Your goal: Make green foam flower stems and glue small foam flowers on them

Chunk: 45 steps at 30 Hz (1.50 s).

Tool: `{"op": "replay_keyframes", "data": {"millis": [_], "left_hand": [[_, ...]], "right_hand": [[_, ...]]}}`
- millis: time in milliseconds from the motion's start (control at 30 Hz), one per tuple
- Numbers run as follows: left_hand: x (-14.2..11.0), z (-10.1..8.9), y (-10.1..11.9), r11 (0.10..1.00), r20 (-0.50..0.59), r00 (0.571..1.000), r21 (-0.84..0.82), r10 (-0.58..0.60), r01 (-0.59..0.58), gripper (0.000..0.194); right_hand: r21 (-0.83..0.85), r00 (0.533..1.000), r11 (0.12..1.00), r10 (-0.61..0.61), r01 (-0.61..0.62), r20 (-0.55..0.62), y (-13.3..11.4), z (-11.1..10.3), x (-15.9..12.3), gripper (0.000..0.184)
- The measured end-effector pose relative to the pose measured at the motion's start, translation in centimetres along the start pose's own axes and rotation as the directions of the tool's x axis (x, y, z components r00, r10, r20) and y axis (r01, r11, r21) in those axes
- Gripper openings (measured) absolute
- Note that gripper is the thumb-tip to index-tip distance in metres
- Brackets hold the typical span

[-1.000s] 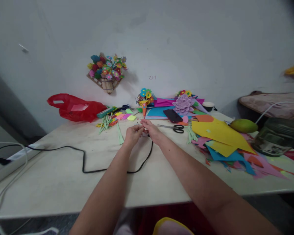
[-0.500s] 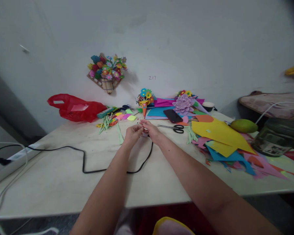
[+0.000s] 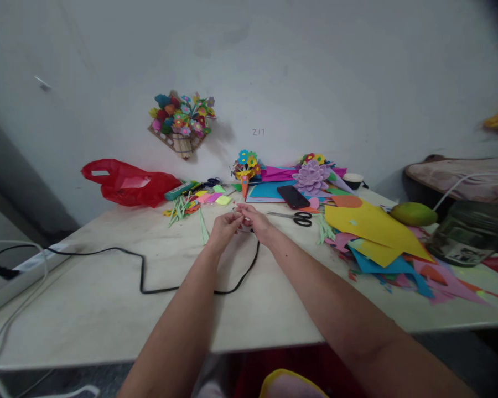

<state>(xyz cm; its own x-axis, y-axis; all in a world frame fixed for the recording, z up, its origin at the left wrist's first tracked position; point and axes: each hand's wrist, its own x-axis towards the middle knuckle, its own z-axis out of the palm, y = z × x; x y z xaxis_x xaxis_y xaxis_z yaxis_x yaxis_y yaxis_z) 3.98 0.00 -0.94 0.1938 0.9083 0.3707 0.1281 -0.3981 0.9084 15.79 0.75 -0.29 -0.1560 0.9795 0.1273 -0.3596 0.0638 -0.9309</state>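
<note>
My left hand (image 3: 226, 229) and my right hand (image 3: 255, 222) meet over the middle of the table, fingertips pinched together. Whatever lies between the fingers is too small and too covered to name. A black cord (image 3: 241, 279) curves up to a spot just under my right hand, and its end is hidden there. Black-handled scissors (image 3: 302, 218) lie just right of my right hand. Beyond my left hand are thin pale green strips (image 3: 203, 228) and several bright paper pieces (image 3: 216, 197). An orange cone with paper flowers (image 3: 244, 182) stands directly behind my hands.
A red plastic bag (image 3: 128, 185) lies at the back left, a white power strip (image 3: 25, 271) at the left edge. On the right are a phone (image 3: 292, 196), yellow sheets (image 3: 365, 226) over coloured scraps, a mango (image 3: 413, 213) and a glass jar (image 3: 465, 237). A purple flower (image 3: 311, 177) stands behind.
Both hands stay together in nearly the same place, with only a slight shift of the fingers. Nothing else on the table has visibly moved.
</note>
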Motion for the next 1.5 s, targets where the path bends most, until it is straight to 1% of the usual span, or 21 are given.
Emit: {"op": "replay_keyframes", "data": {"millis": [300, 467, 600, 700, 933, 1067, 1200, 1267, 1333, 1367, 1400, 1433, 1500], "left_hand": [[-0.1, -0.1, 0.0, 1.0, -0.016, 1.0, 0.003, -0.001, 0.001, 0.026], [-0.2, -0.2, 0.0, 0.997, 0.019, 1.0, -0.072, -0.001, 0.002, 0.024], [-0.2, -0.1, 0.1, 0.996, -0.004, 1.0, -0.088, -0.011, 0.011, 0.022], [-0.1, 0.0, 0.1, 0.996, 0.0, 1.0, -0.091, 0.002, -0.002, 0.022], [-0.3, 0.1, 0.5, 0.995, -0.021, 1.0, -0.098, 0.008, -0.01, 0.019], [-0.2, 0.5, 0.8, 0.995, -0.063, 0.997, -0.091, 0.04, -0.046, 0.019], [0.2, 0.7, 0.3, 0.991, -0.094, 0.993, -0.108, 0.065, -0.076, 0.018], [0.4, 0.5, 0.1, 0.993, -0.153, 0.988, -0.1, 0.039, -0.055, 0.019], [0.4, 0.0, 0.1, 0.996, -0.242, 0.97, -0.09, -0.015, -0.007, 0.021], [0.3, -0.3, 0.2, 0.995, -0.27, 0.962, -0.1, -0.039, 0.012, 0.023], [0.2, -0.6, 0.4, 0.993, -0.284, 0.958, -0.113, -0.049, 0.017, 0.025], [0.1, -0.8, 0.6, 0.992, -0.287, 0.956, -0.126, -0.053, 0.018, 0.027], [-0.2, -1.1, 1.0, 0.988, -0.277, 0.959, -0.154, -0.057, 0.014, 0.03]], "right_hand": [[0.005, 1.0, 1.0, -0.002, 0.002, 0.016, 0.0, 0.1, -0.1, 0.018], [0.009, 0.999, 1.0, 0.004, -0.005, 0.042, 0.1, 0.0, -0.1, 0.02], [0.008, 0.997, 1.0, -0.003, 0.002, 0.074, 0.3, -0.1, 0.1, 0.021], [0.022, 0.995, 1.0, -0.004, 0.002, 0.102, 0.6, -0.3, 0.3, 0.022], [0.057, 0.991, 0.998, -0.007, 0.0, 0.136, 1.0, -0.3, 0.6, 0.022], [0.058, 0.992, 0.998, 0.003, -0.01, 0.128, 1.0, -0.2, 0.7, 0.021], [0.074, 0.991, 0.997, 0.001, -0.01, 0.131, 0.8, 0.1, 0.4, 0.023], [0.081, 0.986, 0.996, 0.013, -0.026, 0.164, 0.6, 0.4, 0.1, 0.026], [0.075, 0.978, 0.996, 0.028, -0.045, 0.208, 0.4, 0.8, -0.2, 0.029], [0.064, 0.977, 0.997, 0.027, -0.041, 0.21, 0.3, 1.0, -0.3, 0.03], [0.045, 0.983, 0.999, 0.013, -0.022, 0.185, 0.2, 1.1, -0.3, 0.031], [0.02, 0.991, 1.0, -0.008, 0.005, 0.133, 0.1, 1.1, -0.3, 0.031], [-0.047, 0.998, 0.997, -0.061, 0.06, -0.021, -0.1, 0.9, -0.2, 0.027]]}}
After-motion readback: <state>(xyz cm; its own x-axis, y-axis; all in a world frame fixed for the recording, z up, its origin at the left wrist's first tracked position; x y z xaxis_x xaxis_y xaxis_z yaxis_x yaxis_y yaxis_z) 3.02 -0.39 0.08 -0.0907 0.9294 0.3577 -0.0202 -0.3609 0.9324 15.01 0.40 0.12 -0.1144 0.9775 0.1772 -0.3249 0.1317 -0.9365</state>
